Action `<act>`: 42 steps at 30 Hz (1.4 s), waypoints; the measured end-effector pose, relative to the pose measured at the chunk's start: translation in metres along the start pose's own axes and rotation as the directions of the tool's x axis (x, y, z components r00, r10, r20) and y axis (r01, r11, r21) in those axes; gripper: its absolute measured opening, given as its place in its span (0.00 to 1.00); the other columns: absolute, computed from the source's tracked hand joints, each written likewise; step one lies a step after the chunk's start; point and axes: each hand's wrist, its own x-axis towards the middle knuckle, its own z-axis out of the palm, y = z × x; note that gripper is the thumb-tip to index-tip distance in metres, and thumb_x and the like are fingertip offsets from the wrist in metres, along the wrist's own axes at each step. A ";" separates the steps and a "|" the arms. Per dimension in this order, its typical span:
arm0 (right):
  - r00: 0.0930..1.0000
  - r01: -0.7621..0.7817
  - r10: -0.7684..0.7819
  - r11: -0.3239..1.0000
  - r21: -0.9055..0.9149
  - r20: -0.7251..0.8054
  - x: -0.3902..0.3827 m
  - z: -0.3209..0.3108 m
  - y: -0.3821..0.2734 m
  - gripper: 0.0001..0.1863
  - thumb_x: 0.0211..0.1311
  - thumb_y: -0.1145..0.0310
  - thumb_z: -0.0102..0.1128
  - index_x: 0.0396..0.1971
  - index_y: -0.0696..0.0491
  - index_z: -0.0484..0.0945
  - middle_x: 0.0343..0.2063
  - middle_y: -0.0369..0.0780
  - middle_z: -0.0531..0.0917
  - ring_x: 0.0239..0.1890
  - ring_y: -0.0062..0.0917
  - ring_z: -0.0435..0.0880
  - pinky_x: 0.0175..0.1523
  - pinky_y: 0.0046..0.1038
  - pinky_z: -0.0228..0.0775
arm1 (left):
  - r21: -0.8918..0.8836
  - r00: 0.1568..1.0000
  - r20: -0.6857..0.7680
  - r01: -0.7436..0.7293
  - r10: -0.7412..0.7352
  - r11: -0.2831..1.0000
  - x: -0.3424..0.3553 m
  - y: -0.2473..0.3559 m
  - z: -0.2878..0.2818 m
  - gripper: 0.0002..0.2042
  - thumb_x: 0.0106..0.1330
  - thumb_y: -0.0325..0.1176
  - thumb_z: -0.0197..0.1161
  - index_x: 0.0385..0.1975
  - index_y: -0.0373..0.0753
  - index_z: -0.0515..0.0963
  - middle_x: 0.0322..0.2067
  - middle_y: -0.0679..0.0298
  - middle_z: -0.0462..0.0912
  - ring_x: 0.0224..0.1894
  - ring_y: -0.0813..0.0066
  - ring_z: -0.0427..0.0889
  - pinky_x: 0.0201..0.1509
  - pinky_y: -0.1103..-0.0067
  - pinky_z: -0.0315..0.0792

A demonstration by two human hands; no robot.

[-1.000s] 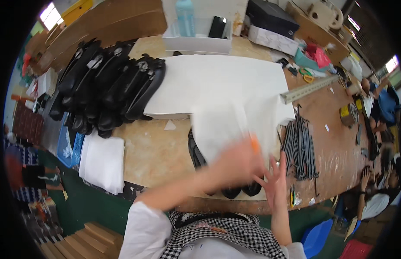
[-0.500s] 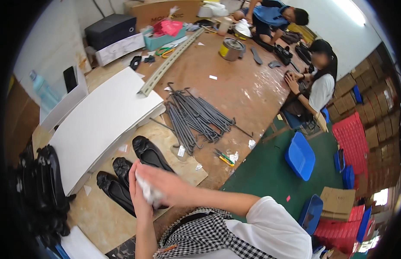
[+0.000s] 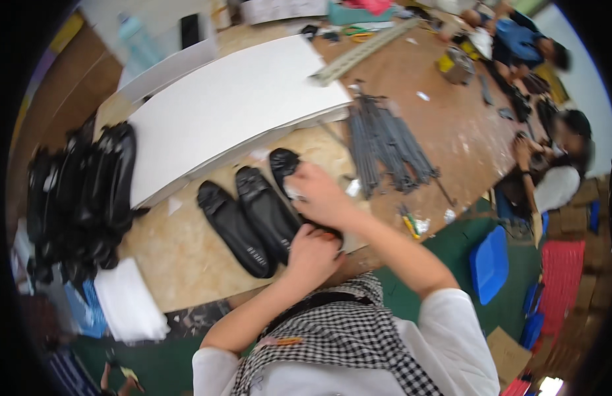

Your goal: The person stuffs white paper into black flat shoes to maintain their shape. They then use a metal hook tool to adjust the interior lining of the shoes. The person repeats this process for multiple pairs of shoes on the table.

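Observation:
Three black flat shoes with bows on their toes lie side by side: the left shoe (image 3: 232, 228), the middle shoe (image 3: 261, 204) and the right shoe (image 3: 281, 162). Around the heel end of the right shoe, my left hand (image 3: 314, 252) has its fingers closed. My right hand (image 3: 319, 191) is closed over the same shoe's opening, just behind the bow. A bit of crumpled white paper (image 3: 293, 193) shows at its fingertips; the rest is hidden. Both hands cover much of that shoe.
A stack of white sheets (image 3: 240, 112) lies beyond the shoes. Many black shoes (image 3: 82, 191) are heaped at left, near folded white paper (image 3: 129, 300). Dark hooked rods (image 3: 392, 148) and yellow-green snips (image 3: 409, 222) lie right. Two people work at the far right; a blue basin (image 3: 489, 264) stands below.
My hands, earlier pressed together around crumpled white paper, have parted and come down onto the right shoe. The view has swung, so the table things sit differently in it.

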 end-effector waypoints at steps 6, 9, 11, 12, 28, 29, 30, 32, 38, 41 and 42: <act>0.956 -0.291 0.293 0.946 0.144 0.003 0.023 -0.001 0.020 0.27 0.51 0.69 0.70 0.53 0.57 0.74 0.40 0.50 0.76 0.46 0.49 0.76 0.52 0.41 0.70 | 0.028 0.996 0.040 -0.083 0.082 0.996 0.000 0.002 0.006 0.14 0.57 0.45 0.66 0.19 0.40 0.82 0.23 0.64 0.83 0.32 0.68 0.81 0.48 0.72 0.66; 0.950 -0.313 0.311 0.941 0.129 0.036 0.024 0.000 0.026 0.29 0.52 0.68 0.70 0.56 0.56 0.73 0.43 0.50 0.76 0.46 0.48 0.77 0.52 0.40 0.71 | 0.096 0.961 0.251 -0.146 0.118 0.985 0.014 -0.012 -0.017 0.19 0.59 0.50 0.64 0.18 0.40 0.82 0.21 0.63 0.82 0.31 0.65 0.80 0.48 0.71 0.66; 0.935 -0.353 0.339 0.919 0.176 0.106 -0.002 -0.027 0.037 0.32 0.55 0.68 0.69 0.62 0.55 0.71 0.44 0.46 0.78 0.41 0.38 0.79 0.48 0.33 0.73 | 0.241 0.998 -0.019 -0.061 0.068 0.969 0.059 -0.052 -0.079 0.20 0.58 0.54 0.64 0.30 0.40 0.84 0.30 0.55 0.83 0.34 0.56 0.81 0.58 0.59 0.66; 0.922 -0.385 0.371 0.908 0.167 0.112 -0.014 -0.045 0.028 0.31 0.55 0.68 0.69 0.60 0.56 0.73 0.44 0.45 0.78 0.38 0.35 0.79 0.46 0.31 0.73 | 0.274 0.991 -0.121 0.086 -0.054 0.958 0.083 -0.087 -0.112 0.26 0.59 0.55 0.64 0.51 0.43 0.80 0.47 0.46 0.81 0.55 0.47 0.76 0.70 0.48 0.54; 0.673 -0.506 0.427 -0.330 0.797 0.604 -0.045 -0.055 -0.062 0.32 0.68 0.59 0.58 0.67 0.59 0.63 0.62 0.48 0.72 0.63 0.38 0.74 0.64 0.40 0.71 | -0.150 0.759 -0.631 -0.324 0.162 0.934 -0.009 -0.010 -0.105 0.10 0.50 0.38 0.70 0.33 0.47 0.84 0.44 0.59 0.82 0.57 0.59 0.76 0.60 0.66 0.71; 0.688 -0.536 0.386 -0.300 0.789 0.614 -0.046 -0.051 -0.070 0.32 0.67 0.62 0.60 0.67 0.59 0.63 0.63 0.48 0.72 0.64 0.38 0.73 0.65 0.39 0.69 | -0.106 0.773 -0.621 -0.248 0.131 0.963 -0.013 -0.017 -0.104 0.11 0.51 0.38 0.70 0.34 0.46 0.84 0.44 0.58 0.83 0.52 0.61 0.79 0.54 0.67 0.73; 0.705 -0.564 0.338 -0.264 0.782 0.623 -0.045 -0.048 -0.081 0.33 0.65 0.65 0.62 0.67 0.60 0.64 0.63 0.47 0.71 0.64 0.38 0.73 0.67 0.38 0.67 | -0.054 0.785 -0.612 -0.167 0.100 0.984 -0.018 -0.023 -0.105 0.12 0.51 0.38 0.70 0.35 0.45 0.85 0.43 0.57 0.83 0.48 0.62 0.82 0.49 0.68 0.76; 0.750 -0.661 0.160 0.220 0.718 0.642 -0.035 -0.044 -0.056 0.35 0.62 0.68 0.64 0.67 0.61 0.62 0.65 0.46 0.70 0.66 0.38 0.70 0.70 0.36 0.62 | -0.080 0.798 -0.601 -0.008 -0.042 0.997 -0.041 -0.021 -0.079 0.11 0.53 0.36 0.68 0.36 0.44 0.85 0.42 0.57 0.84 0.41 0.64 0.85 0.43 0.70 0.79; 0.988 0.022 -0.070 0.944 0.328 0.138 -0.009 -0.033 -0.112 0.49 0.49 0.71 0.75 0.71 0.58 0.57 0.68 0.52 0.65 0.69 0.44 0.67 0.68 0.38 0.65 | -0.909 0.715 -0.316 -0.041 -0.624 0.414 -0.035 -0.045 -0.067 0.23 0.69 0.29 0.57 0.64 0.38 0.66 0.51 0.56 0.77 0.49 0.72 0.79 0.50 0.77 0.74; 0.935 -0.336 0.334 0.732 0.593 0.118 -0.002 -0.016 -0.059 0.29 0.54 0.76 0.68 0.59 0.56 0.76 0.52 0.45 0.84 0.52 0.32 0.84 0.56 0.28 0.76 | -0.934 0.701 -0.103 0.176 -0.706 0.311 -0.035 -0.051 -0.058 0.18 0.73 0.39 0.53 0.57 0.39 0.74 0.43 0.57 0.82 0.45 0.66 0.81 0.50 0.73 0.74; 0.879 -0.398 0.439 0.463 0.792 0.185 -0.003 -0.015 -0.031 0.24 0.57 0.77 0.65 0.57 0.54 0.78 0.50 0.42 0.84 0.51 0.27 0.83 0.54 0.27 0.75 | -0.665 0.797 -0.078 0.406 -0.599 0.627 -0.041 -0.040 -0.062 0.17 0.72 0.42 0.54 0.50 0.39 0.81 0.39 0.55 0.84 0.44 0.64 0.83 0.50 0.70 0.73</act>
